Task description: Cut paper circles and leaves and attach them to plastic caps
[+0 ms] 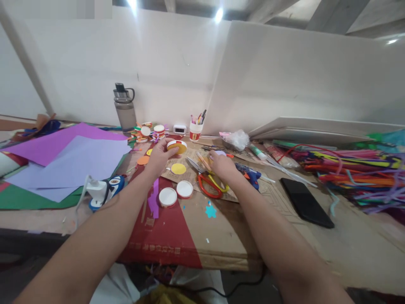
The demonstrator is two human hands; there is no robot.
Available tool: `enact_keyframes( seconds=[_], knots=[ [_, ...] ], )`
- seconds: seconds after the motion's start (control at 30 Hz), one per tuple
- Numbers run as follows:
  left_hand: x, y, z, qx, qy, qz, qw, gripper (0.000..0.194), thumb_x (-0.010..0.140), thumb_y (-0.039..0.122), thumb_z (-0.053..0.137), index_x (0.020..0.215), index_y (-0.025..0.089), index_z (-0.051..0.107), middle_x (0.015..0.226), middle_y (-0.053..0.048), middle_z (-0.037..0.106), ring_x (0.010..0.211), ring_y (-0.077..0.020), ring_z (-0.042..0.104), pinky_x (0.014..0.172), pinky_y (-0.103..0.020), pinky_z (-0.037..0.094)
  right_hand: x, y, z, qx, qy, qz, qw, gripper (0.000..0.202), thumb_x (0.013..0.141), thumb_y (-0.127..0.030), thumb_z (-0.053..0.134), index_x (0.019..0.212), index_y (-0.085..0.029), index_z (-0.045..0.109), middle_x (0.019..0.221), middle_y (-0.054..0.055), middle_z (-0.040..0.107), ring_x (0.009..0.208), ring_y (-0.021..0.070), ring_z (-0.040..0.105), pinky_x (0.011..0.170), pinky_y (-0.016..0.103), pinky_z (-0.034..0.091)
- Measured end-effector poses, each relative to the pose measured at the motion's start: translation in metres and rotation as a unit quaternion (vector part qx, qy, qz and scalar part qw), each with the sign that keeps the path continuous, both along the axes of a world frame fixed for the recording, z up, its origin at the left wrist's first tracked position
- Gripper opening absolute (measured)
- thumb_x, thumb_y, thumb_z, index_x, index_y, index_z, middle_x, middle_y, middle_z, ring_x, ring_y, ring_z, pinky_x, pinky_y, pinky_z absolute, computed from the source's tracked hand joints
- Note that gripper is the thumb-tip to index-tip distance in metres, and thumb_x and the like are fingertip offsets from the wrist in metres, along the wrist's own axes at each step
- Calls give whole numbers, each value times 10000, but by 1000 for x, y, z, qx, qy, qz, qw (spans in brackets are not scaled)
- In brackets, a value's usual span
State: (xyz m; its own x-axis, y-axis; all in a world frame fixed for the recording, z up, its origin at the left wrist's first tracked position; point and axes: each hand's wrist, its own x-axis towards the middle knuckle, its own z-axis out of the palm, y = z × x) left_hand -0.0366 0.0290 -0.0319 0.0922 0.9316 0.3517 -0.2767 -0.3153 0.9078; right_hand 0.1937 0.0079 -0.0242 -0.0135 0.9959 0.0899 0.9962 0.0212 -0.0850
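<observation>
My left hand (160, 153) is closed around a round paper-cup piece (177, 147) with a yellow-orange face and a white and red rim. Beyond the scissors, the curled fingers of my right hand (221, 164) pinch the edge of a lavender paper circle (220, 153); its fingertips are partly hidden. Between the hands lie a yellow paper circle (178, 169) and open scissors (209, 185) with red and yellow handles. Two white round cup pieces (167, 197) rest side by side nearer me. An orange paper circle (143, 160) lies left of my left wrist.
A blue glue gun (253, 179) lies beside my right forearm, with a black phone (306, 202) further right. Pipe cleaners (360, 169) heap at the right. Purple sheets (72, 156) cover the left. A bottle (124, 109) and pen cup (195, 131) stand at the back.
</observation>
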Motion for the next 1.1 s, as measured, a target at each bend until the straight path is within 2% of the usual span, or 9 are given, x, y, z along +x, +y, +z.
enact_keyframes(
  seconds=[0.13, 0.2, 0.27, 0.37, 0.5, 0.63, 0.8, 0.93, 1.1],
  knots=[
    [0, -2, 0, 21, 15, -5, 1000, 377, 698, 352, 794, 980, 178, 614, 939, -15, 676, 844, -156, 661, 680, -299, 603, 2, -1, 17, 104, 232, 36, 966, 293, 852, -158, 483, 1039, -167, 708, 799, 72, 690, 774, 206, 656, 715, 310, 488],
    [0, -3, 0, 20, 17, -9, 1000, 375, 719, 372, 784, 1001, 180, 628, 961, -23, 681, 863, -161, 665, 682, -292, 601, 1, -3, 25, 137, 380, 60, 913, 246, 854, -218, 487, 970, -173, 699, 684, 10, 605, 660, 165, 597, 637, 288, 480],
    [1, -3, 0, 19, 20, -17, 999, 372, 728, 383, 780, 1006, 181, 639, 963, -26, 686, 872, -164, 669, 682, -285, 597, -3, -7, 32, 151, 496, 125, 846, 280, 819, -290, 581, 1069, -186, 652, 707, -22, 571, 636, 142, 565, 602, 275, 482],
    [1, -3, -1, 23, 15, -22, 999, 349, 733, 380, 782, 989, 184, 647, 945, -20, 684, 852, -156, 669, 675, -277, 589, -13, -17, 37, 200, 546, 218, 784, 484, 693, -297, 751, 1142, -220, 587, 841, -17, 586, 680, 123, 551, 628, 274, 500],
    [2, -4, 0, 27, 15, -23, 999, 347, 731, 380, 784, 989, 191, 649, 915, -11, 680, 820, -153, 668, 662, -280, 585, -25, -33, 36, 277, 502, 216, 790, 182, 859, -372, 659, 970, -233, 621, 738, -22, 555, 607, 114, 508, 572, 270, 455],
    [3, -8, 2, 29, 22, -21, 999, 350, 723, 382, 790, 976, 187, 646, 920, -17, 684, 835, -163, 674, 680, -296, 592, -33, -44, 33, 266, 554, 222, 756, 270, 974, -461, 497, 956, -224, 625, 579, -53, 492, 495, 101, 471, 503, 259, 412],
    [5, -12, 5, 46, 23, -19, 998, 322, 739, 371, 780, 966, 184, 648, 924, -18, 676, 834, -161, 664, 700, -318, 602, -39, -46, 32, 207, 610, 234, 728, 249, 965, -450, 509, 1031, -229, 602, 764, -11, 633, 612, 112, 596, 532, 256, 496],
    [5, -11, 4, 48, 29, -8, 998, 331, 739, 388, 773, 971, 187, 648, 927, -21, 672, 836, -161, 661, 694, -309, 598, -40, -45, 33, 239, 599, 210, 735, 189, 904, -403, 622, 947, -227, 570, 666, -47, 582, 541, 102, 570, 535, 263, 489],
    [6, -10, 4, 55, 39, 10, 998, 331, 724, 384, 771, 960, 186, 652, 916, -16, 661, 830, -160, 653, 690, -314, 600, -40, -45, 33, 259, 597, 213, 729, 179, 919, -402, 591, 932, -237, 524, 591, -74, 522, 487, 94, 516, 496, 256, 435]
  ],
)
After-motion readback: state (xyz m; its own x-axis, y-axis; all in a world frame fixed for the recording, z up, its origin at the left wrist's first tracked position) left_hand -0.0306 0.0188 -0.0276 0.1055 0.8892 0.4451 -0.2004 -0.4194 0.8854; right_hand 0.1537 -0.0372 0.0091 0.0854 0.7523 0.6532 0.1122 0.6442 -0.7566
